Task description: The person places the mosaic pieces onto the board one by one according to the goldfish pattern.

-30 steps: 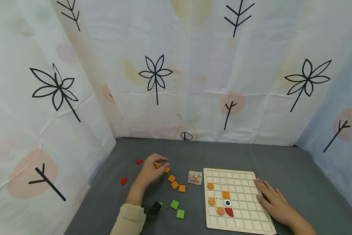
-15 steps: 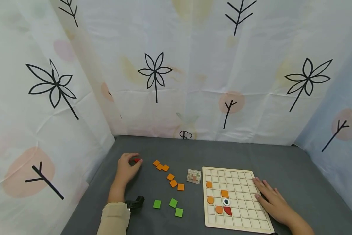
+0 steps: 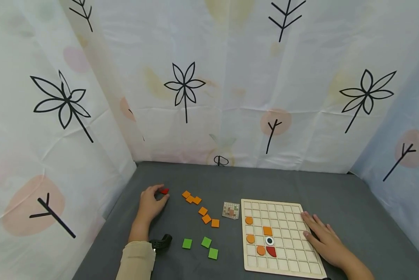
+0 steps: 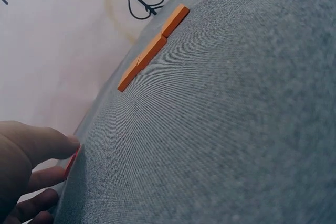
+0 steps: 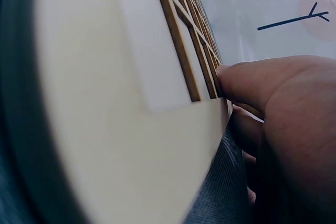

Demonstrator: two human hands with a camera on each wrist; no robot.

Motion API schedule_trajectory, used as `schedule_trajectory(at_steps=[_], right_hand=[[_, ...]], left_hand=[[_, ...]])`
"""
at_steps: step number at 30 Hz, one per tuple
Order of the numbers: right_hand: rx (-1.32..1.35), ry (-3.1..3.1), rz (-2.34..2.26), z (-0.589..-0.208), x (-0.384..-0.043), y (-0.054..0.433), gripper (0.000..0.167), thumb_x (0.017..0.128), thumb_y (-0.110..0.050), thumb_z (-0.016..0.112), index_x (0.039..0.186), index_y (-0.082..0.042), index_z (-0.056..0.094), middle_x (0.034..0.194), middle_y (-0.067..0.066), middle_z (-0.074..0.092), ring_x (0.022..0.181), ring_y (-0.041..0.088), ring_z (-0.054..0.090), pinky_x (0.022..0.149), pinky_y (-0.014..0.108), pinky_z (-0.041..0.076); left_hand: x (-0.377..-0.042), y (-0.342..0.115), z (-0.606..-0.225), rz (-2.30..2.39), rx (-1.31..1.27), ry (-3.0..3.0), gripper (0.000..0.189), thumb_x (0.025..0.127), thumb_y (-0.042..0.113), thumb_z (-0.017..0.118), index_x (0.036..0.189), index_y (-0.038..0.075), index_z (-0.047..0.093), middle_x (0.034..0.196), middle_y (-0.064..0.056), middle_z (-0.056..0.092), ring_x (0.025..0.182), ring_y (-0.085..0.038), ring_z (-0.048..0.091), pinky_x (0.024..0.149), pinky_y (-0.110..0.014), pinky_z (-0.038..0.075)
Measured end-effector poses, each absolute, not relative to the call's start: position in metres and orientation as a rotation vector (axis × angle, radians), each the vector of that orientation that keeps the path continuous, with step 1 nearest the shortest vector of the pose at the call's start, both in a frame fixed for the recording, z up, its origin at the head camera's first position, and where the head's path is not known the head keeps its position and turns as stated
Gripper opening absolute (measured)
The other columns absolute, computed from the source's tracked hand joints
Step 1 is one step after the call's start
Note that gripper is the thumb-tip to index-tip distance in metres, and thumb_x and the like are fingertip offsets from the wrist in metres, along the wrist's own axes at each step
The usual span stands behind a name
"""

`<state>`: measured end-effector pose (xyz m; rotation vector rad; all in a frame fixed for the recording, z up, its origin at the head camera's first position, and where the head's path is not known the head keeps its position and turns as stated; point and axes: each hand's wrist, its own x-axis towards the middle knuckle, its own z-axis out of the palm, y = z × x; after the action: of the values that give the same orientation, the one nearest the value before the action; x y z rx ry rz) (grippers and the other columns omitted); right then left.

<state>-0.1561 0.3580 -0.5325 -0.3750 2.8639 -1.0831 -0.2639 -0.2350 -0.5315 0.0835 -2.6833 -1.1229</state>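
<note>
In the head view, my left hand [image 3: 151,203] is over the back left of the grey table, thumb and index finger pinching a small red piece [image 3: 165,191] from either side. The left wrist view shows the thumb tip against this red piece [image 4: 73,162], with the index finger on its other side. My right hand [image 3: 325,239] rests with fairly straight fingers on the right edge of a pale wooden grid board [image 3: 283,273]. The board carries several orange round pieces [image 3: 250,238], an orange square [image 3: 267,231], a white disc with a black dot [image 3: 269,241] and a red quarter-round piece [image 3: 271,252].
Several orange square tiles [image 3: 203,211] lie in a loose line between the left hand and the board. Nearer the front are 3 green square tiles [image 3: 206,242]. A small pattern card [image 3: 231,210] lies left of the board. Printed curtains [image 3: 209,128] enclose the table.
My left hand has moved left from above the orange tiles to the red piece, and the piece has shifted slightly right since. The right hand stays on the board edge.
</note>
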Motion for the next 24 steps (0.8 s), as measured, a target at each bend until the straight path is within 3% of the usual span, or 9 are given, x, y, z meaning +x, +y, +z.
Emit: schedule_trajectory(at_steps=[3,5,6,11,15,17,22,24], right_hand=[[-0.365,2.849,-1.089,-0.5309,-0.1562,0.3576,0.065,0.111,-0.031,0.055,0.167,-0.006,0.032,0.17,0.031,0.025,0.165,0.027,-0.003,0.114,0.086,0.0],[-0.356,2.839,-1.09,-0.5295,-0.1566,0.3571,0.066,0.111,-0.031,0.055,0.167,-0.006,0.032,0.17,0.031,0.025,0.16,0.054,0.007,0.114,0.086,0.0],[-0.352,2.836,-1.089,-0.5288,-0.1568,0.3569,0.066,0.111,-0.031,0.056,0.167,-0.005,0.032,0.17,0.031,0.025,0.158,0.06,0.011,0.114,0.086,0.0],[-0.341,2.827,-1.088,-0.5278,-0.1564,0.3562,0.067,0.111,-0.032,0.056,0.167,-0.005,0.033,0.17,0.031,0.024,0.156,0.063,0.012,0.114,0.085,0.0],[-0.339,2.835,-1.094,-0.5301,-0.1555,0.3568,0.066,0.111,-0.032,0.055,0.167,-0.006,0.032,0.171,0.03,0.024,0.163,0.044,0.003,0.115,0.085,-0.001],[-0.344,2.845,-1.091,-0.5312,-0.1554,0.3573,0.065,0.111,-0.032,0.055,0.167,-0.007,0.032,0.171,0.03,0.025,0.163,0.041,0.002,0.115,0.085,-0.001],[-0.359,2.849,-1.093,-0.5318,-0.1564,0.358,0.066,0.111,-0.031,0.056,0.167,-0.007,0.032,0.17,0.031,0.026,0.156,0.062,0.013,0.115,0.085,-0.001],[-0.359,2.84,-1.099,-0.5319,-0.1565,0.3581,0.066,0.111,-0.031,0.056,0.167,-0.007,0.032,0.17,0.031,0.026,0.156,0.063,0.014,0.115,0.085,-0.001]], left_hand=[[-0.2636,-0.2349,-0.5328,-1.124,0.088,-2.693,0.048,0.096,0.017,0.078,0.14,0.001,0.067,0.132,-0.024,0.066,0.126,-0.045,0.053,0.109,-0.061,0.042],[-0.2636,-0.2351,-0.5338,-1.125,0.096,-2.699,0.048,0.096,0.018,0.078,0.139,0.002,0.067,0.132,-0.023,0.066,0.125,-0.044,0.053,0.108,-0.061,0.042],[-0.2638,-0.2354,-0.5343,-1.126,0.096,-2.701,0.047,0.096,0.018,0.078,0.139,0.002,0.067,0.131,-0.023,0.066,0.124,-0.044,0.053,0.108,-0.061,0.042],[-0.2661,-0.2365,-0.5362,-1.113,0.109,-2.704,0.045,0.096,0.02,0.077,0.137,0.002,0.069,0.127,-0.022,0.066,0.118,-0.041,0.055,0.102,-0.058,0.045],[-0.2678,-0.2365,-0.5378,-1.081,0.107,-2.71,0.042,0.096,0.02,0.077,0.134,0.002,0.072,0.123,-0.021,0.067,0.112,-0.038,0.057,0.097,-0.055,0.046],[-0.268,-0.2361,-0.5382,-1.069,0.106,-2.714,0.04,0.096,0.02,0.077,0.132,0.002,0.073,0.121,-0.021,0.067,0.11,-0.038,0.057,0.096,-0.055,0.046],[-0.266,-0.2344,-0.5366,-1.073,0.112,-2.715,0.032,0.095,0.017,0.078,0.123,0.001,0.076,0.118,-0.02,0.068,0.107,-0.037,0.057,0.094,-0.054,0.046],[-0.2654,-0.2339,-0.536,-1.077,0.12,-2.716,0.029,0.095,0.017,0.078,0.12,0.002,0.077,0.118,-0.02,0.068,0.107,-0.036,0.057,0.094,-0.054,0.047]])
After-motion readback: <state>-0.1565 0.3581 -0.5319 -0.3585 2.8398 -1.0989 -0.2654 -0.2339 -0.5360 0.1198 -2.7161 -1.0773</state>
